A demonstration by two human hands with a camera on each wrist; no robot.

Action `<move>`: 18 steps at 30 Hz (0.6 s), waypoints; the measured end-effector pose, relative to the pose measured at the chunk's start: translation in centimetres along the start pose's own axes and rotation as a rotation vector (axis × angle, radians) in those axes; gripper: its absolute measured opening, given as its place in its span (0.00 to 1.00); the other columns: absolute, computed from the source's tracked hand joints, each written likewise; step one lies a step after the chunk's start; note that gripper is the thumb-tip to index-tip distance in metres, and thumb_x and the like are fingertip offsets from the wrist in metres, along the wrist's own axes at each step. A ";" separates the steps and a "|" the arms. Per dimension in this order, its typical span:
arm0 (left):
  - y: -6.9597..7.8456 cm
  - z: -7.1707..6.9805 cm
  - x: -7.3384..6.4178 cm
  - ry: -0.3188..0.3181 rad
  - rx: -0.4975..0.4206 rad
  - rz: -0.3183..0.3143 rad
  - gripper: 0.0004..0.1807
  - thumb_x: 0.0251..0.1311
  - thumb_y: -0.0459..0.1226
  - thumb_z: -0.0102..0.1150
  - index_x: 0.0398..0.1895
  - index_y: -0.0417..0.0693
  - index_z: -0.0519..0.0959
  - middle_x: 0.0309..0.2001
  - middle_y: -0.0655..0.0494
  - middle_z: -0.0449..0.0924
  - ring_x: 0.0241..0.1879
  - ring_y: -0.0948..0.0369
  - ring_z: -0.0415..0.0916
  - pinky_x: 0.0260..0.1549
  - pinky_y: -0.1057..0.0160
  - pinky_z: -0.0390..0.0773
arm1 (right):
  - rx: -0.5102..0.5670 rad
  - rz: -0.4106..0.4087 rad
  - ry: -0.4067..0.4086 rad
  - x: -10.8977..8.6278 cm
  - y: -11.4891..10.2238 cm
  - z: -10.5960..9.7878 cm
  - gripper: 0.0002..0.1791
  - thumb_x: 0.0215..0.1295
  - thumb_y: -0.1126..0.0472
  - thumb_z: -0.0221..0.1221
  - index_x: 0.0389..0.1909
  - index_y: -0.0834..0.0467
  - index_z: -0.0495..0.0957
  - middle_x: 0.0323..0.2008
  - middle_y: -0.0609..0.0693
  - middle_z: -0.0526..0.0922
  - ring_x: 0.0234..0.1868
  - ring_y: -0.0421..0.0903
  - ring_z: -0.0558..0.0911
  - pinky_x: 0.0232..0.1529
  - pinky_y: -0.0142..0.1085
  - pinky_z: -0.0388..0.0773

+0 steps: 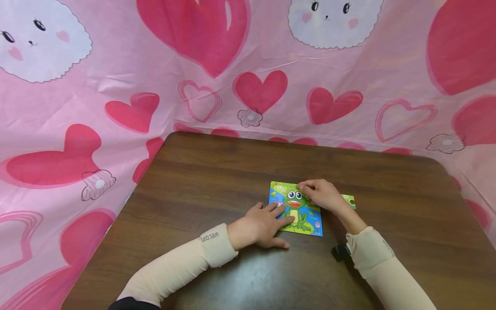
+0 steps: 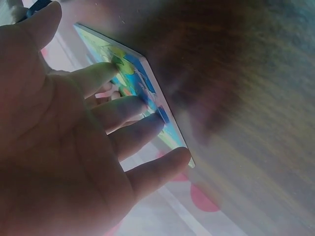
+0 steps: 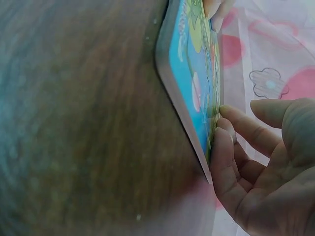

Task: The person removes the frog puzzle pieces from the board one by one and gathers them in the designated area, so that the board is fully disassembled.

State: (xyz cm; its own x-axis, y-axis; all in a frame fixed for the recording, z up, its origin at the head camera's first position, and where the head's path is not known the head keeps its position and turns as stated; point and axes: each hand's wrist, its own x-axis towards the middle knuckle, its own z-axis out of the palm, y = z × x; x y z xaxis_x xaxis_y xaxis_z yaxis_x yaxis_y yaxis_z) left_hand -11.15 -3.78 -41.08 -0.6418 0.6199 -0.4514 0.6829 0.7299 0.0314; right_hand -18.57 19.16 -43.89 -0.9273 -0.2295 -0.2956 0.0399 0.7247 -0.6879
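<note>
A frog jigsaw puzzle in green and blue lies flat on the brown table. My left hand is spread over its left side, with fingertips on the picture and the thumb out over the wood. In the left wrist view the fingers of this left hand reach across the puzzle's edge. My right hand touches the puzzle's upper right part, covering that corner. The right wrist view shows the right fingertips against the puzzle, bent a little, the thumb apart from them.
A loose green puzzle piece with a notch lies just right of the puzzle, partly behind the right hand. A small black object shows by the right cuff. Pink heart-patterned cloth hangs behind and left of the table.
</note>
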 end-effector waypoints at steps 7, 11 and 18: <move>-0.1 0.0 0.0 0.001 0.004 -0.003 0.41 0.66 0.71 0.43 0.80 0.78 0.51 0.83 0.61 0.46 0.82 0.59 0.46 0.75 0.46 0.58 | -0.076 -0.038 0.013 0.1 -0.3 0.2 0.23 0.78 0.48 0.52 0.62 0.56 0.81 0.32 0.53 0.84 0.27 0.42 0.82 0.34 0.35 0.79; -0.1 -0.1 0.0 0.001 -0.006 -0.005 0.40 0.66 0.71 0.43 0.80 0.78 0.51 0.83 0.61 0.46 0.82 0.59 0.46 0.75 0.46 0.59 | -0.099 -0.069 0.026 0.1 -0.5 0.2 0.22 0.77 0.49 0.53 0.61 0.56 0.81 0.36 0.53 0.86 0.26 0.42 0.81 0.34 0.36 0.76; -0.2 -0.2 0.1 -0.006 -0.018 -0.012 0.40 0.66 0.71 0.44 0.80 0.79 0.51 0.83 0.62 0.46 0.82 0.59 0.46 0.75 0.45 0.59 | -0.116 -0.078 0.028 0.3 -0.5 0.2 0.16 0.77 0.54 0.54 0.54 0.56 0.84 0.34 0.52 0.85 0.26 0.44 0.78 0.31 0.36 0.73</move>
State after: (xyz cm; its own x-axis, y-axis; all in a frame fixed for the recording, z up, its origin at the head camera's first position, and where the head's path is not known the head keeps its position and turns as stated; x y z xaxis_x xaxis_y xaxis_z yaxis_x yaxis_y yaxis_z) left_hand -11.38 -3.78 -40.98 -0.6477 0.6095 -0.4572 0.6687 0.7423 0.0423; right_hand -18.80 18.62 -43.77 -0.9360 -0.2711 -0.2244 -0.0745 0.7759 -0.6265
